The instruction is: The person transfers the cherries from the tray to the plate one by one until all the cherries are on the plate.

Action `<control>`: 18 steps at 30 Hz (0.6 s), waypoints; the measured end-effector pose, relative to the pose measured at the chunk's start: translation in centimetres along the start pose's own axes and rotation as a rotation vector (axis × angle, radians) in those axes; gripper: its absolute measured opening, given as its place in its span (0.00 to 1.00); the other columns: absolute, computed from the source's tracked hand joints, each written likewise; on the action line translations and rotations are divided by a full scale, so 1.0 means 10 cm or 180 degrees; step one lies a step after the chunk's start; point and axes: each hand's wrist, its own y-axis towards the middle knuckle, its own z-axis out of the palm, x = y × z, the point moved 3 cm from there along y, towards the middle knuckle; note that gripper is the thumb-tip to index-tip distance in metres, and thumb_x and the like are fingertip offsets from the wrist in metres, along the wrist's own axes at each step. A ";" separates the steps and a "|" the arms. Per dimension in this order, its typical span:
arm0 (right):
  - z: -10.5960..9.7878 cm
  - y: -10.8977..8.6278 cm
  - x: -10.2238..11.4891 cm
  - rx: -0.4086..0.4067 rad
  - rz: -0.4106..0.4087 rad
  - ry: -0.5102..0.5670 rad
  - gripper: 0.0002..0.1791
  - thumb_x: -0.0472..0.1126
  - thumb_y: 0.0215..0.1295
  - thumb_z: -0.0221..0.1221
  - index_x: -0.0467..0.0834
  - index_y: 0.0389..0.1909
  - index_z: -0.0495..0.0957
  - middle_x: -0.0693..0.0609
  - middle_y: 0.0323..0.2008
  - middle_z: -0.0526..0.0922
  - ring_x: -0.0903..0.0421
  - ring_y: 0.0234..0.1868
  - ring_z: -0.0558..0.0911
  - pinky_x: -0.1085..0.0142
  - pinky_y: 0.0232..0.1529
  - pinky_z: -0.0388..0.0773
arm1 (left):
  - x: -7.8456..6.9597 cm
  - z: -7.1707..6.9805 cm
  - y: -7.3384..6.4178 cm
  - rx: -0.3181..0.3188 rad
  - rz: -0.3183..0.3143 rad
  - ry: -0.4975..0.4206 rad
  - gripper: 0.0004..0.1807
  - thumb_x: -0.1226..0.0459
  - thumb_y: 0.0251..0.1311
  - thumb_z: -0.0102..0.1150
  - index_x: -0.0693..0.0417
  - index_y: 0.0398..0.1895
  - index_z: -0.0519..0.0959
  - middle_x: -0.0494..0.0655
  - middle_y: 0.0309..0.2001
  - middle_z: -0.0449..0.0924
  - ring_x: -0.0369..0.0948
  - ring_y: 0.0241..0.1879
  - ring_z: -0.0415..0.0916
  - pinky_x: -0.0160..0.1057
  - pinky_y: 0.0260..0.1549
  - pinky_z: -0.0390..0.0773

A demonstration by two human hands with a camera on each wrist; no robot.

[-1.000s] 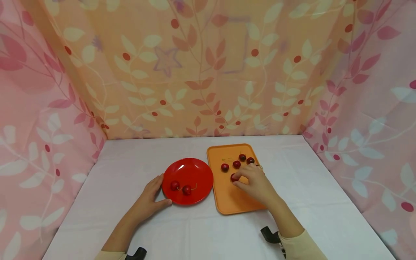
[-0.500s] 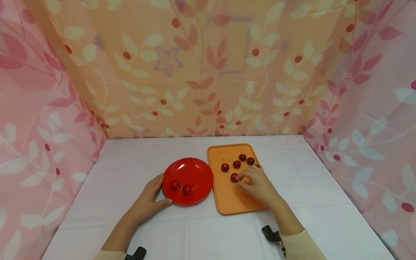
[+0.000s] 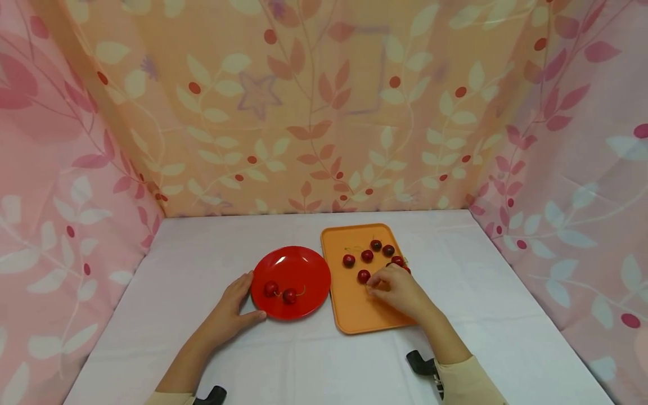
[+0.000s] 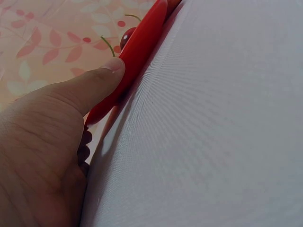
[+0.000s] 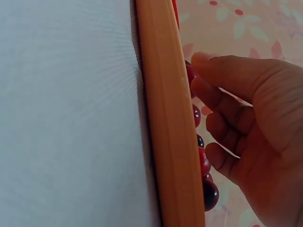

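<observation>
A red plate point(image 3: 309, 270) holds two stemmed cherries, one cherry point(image 3: 270, 288) left of the other cherry point(image 3: 289, 296). My left hand point(image 3: 230, 312) holds the plate's near left side, thumb at the front rim and fingers along the left edge. In the left wrist view the thumb point(image 4: 102, 80) lies against the rim. On the orange tray point(image 3: 354, 318), my right hand point(image 3: 397, 289) is bent over a dark red cherry point(image 3: 363, 276), fingertips just right of it. The right wrist view shows a small gap between thumb and index fingertips.
Several more cherries lie in the tray's far half, among them one cherry point(image 3: 349, 260) near its left edge and another cherry point(image 3: 376, 245) farther back. Plate and tray sit side by side on a white cloth point(image 3: 212, 242). Patterned curtains point(image 3: 324, 140) enclose the back and sides.
My right fingertips have drawn back slightly to the right from the cherry, so more of it shows. Several cherries behind the hand are also more visible. The left hand and plate stay put.
</observation>
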 end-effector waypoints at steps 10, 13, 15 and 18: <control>0.08 0.00 -0.08 0.0015 -0.0062 -0.0081 0.09 0.47 0.54 0.77 0.59 0.35 0.87 0.69 0.33 0.83 0.62 0.41 0.73 0.62 0.48 0.77 | 0.00 0.01 0.00 0.0039 -0.0042 -0.0047 0.61 0.40 0.53 0.73 0.42 0.84 0.47 0.50 0.82 0.48 0.55 0.80 0.44 0.68 0.69 0.63; 0.10 0.00 -0.08 0.0014 -0.0062 -0.0090 0.09 0.48 0.55 0.77 0.59 0.35 0.87 0.70 0.33 0.83 0.62 0.40 0.73 0.62 0.47 0.77 | 0.00 0.01 0.00 0.0037 -0.0030 -0.0045 0.61 0.40 0.53 0.73 0.43 0.84 0.47 0.51 0.82 0.48 0.55 0.80 0.44 0.68 0.69 0.62; 0.11 0.00 -0.08 0.0015 -0.0077 -0.0086 0.09 0.48 0.55 0.77 0.59 0.34 0.87 0.70 0.32 0.83 0.62 0.40 0.72 0.62 0.47 0.77 | 0.00 0.01 0.00 0.0039 -0.0027 -0.0033 0.61 0.40 0.53 0.73 0.43 0.84 0.47 0.51 0.82 0.49 0.55 0.80 0.44 0.67 0.69 0.63; 0.12 0.00 -0.07 0.0025 -0.0076 -0.0069 0.08 0.47 0.55 0.76 0.58 0.34 0.87 0.70 0.32 0.83 0.61 0.39 0.72 0.63 0.46 0.77 | 0.00 0.00 0.00 0.0033 -0.0036 -0.0028 0.61 0.40 0.52 0.73 0.43 0.84 0.48 0.51 0.82 0.49 0.55 0.80 0.44 0.67 0.69 0.63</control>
